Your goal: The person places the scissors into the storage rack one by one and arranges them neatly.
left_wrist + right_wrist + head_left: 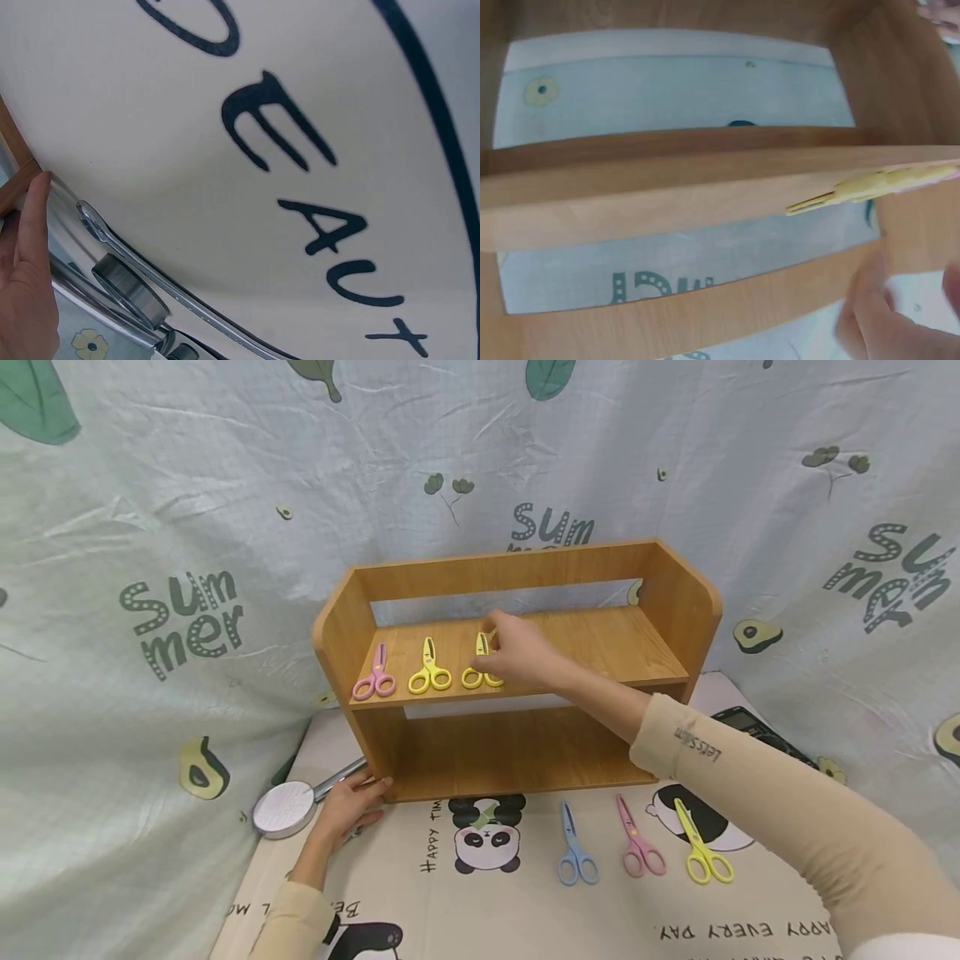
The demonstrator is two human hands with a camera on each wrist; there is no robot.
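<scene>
1) We see yellow scissors [482, 646] with slim blades and two looped handles, lying blades toward the back on the wooden rack's [600, 643] upper board, beside a second yellow pair [429, 668]
2) Our right hand [519, 652] bends over them, thumb and fingers parted, arm stretched forward
3) Our left hand [348, 802] rests, fingers extended, at the rack's lower left corner

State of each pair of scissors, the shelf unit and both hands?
Shelf unit: upright on the table.
Shelf pink scissors: closed, flat.
Shelf left yellow scissors: closed, flat.
Shelf right yellow scissors: partly hidden, blades look closed.
Table blue scissors: closed, flat.
Table pink scissors: closed, flat.
Table yellow scissors: closed, flat.
Right hand: at shelf right yellow scissors; contact unclear.
Left hand: touching shelf unit's lower corner.
</scene>
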